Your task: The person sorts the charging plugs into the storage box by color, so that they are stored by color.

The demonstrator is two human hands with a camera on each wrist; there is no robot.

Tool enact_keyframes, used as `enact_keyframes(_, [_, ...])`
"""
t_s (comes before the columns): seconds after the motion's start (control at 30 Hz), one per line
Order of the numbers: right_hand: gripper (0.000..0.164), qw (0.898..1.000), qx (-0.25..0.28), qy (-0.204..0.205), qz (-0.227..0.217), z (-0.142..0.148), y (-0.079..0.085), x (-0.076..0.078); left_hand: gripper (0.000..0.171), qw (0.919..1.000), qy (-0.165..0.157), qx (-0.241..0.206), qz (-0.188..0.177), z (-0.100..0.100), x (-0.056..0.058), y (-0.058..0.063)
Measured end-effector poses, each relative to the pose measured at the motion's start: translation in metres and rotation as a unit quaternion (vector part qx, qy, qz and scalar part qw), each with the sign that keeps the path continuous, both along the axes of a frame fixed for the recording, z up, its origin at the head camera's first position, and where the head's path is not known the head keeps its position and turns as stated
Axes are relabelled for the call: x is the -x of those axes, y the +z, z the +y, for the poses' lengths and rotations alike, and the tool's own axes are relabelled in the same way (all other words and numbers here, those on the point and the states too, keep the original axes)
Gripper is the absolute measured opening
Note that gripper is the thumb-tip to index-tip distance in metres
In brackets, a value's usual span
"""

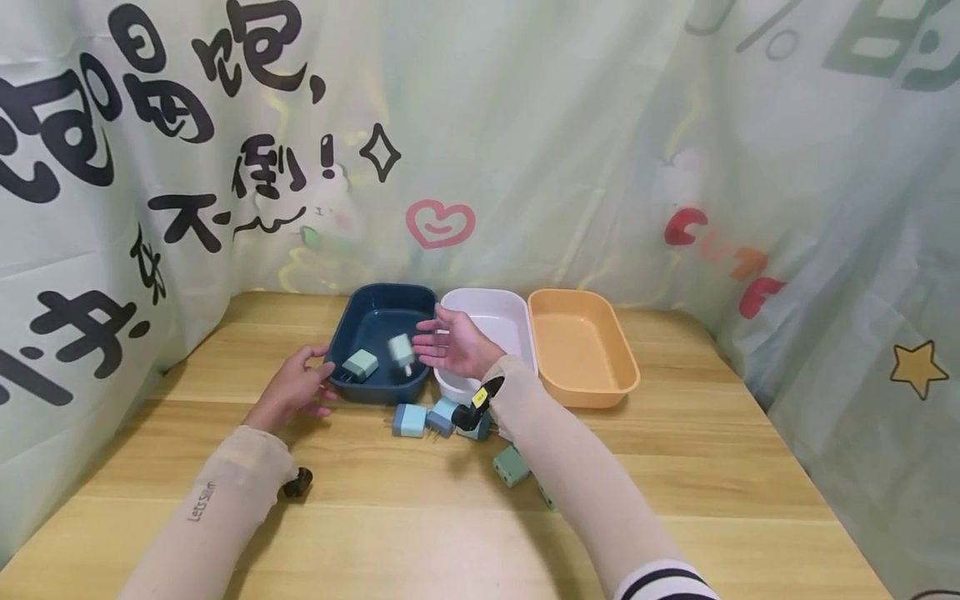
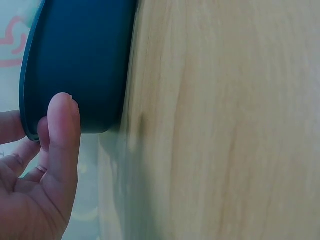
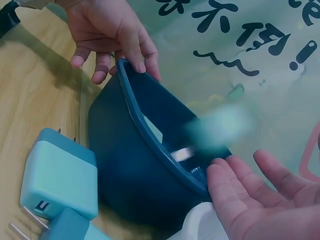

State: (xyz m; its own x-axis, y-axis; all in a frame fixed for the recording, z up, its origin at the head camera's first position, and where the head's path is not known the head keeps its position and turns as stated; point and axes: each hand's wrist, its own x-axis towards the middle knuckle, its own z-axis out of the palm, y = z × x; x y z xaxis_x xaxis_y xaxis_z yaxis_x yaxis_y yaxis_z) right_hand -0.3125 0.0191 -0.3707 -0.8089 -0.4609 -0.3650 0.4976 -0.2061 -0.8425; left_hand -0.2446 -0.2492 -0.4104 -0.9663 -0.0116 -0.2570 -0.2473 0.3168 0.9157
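My left hand (image 1: 296, 387) is at the near left corner of the dark blue bin (image 1: 378, 291), its fingers on both sides of the rim. In the right wrist view, a pale green plug-in charger (image 3: 222, 125) is blurred in mid-air over that bin, prongs downward. My right hand (image 1: 457, 343) is beside it, palm turned toward the bin and fingers spread, apart from the charger; its fingertips (image 3: 217, 167) overlap the bin's rim. Another pale green charger (image 1: 361, 365) lies inside the bin.
A white bin (image 1: 487, 296) and a yellow-orange bin (image 1: 585, 346) stand right of the blue one. Several blue chargers, including one two-tone charger (image 1: 409, 421), lie in front. A green charger (image 1: 511, 466) sits beside my right forearm, with another partly hidden. A printed curtain (image 1: 525, 167) hangs behind.
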Motion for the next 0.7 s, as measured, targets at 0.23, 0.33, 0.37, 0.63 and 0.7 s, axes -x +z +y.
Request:
enact_keyframes(0.23, [0.061,1.0,0.011,0.01,-0.004,0.003,-0.002,0.0,0.052,1.0,-0.002,-0.001,0.002,0.001,-0.001,0.001])
enact_keyframes(0.33, [0.058,1.0,0.015,0.016,-0.003,0.004,-0.003,0.0,0.052,1.0,-0.002,-0.003,0.002,0.002,-0.001,0.001])
enact_keyframes(0.37, [0.057,1.0,0.016,0.018,-0.002,0.004,-0.004,0.0,0.052,1.0,-0.002,-0.003,0.002,0.002,-0.001,0.001])
enact_keyframes(0.63, [0.056,0.999,0.012,0.034,0.005,0.017,-0.001,-0.006,0.053,1.0,-0.004,-0.004,0.003,0.003,-0.001,0.0])
enact_keyframes(0.7, [0.056,0.999,0.009,0.033,0.009,0.021,0.001,-0.009,0.053,1.0,-0.004,-0.004,0.005,0.002,0.0,0.0])
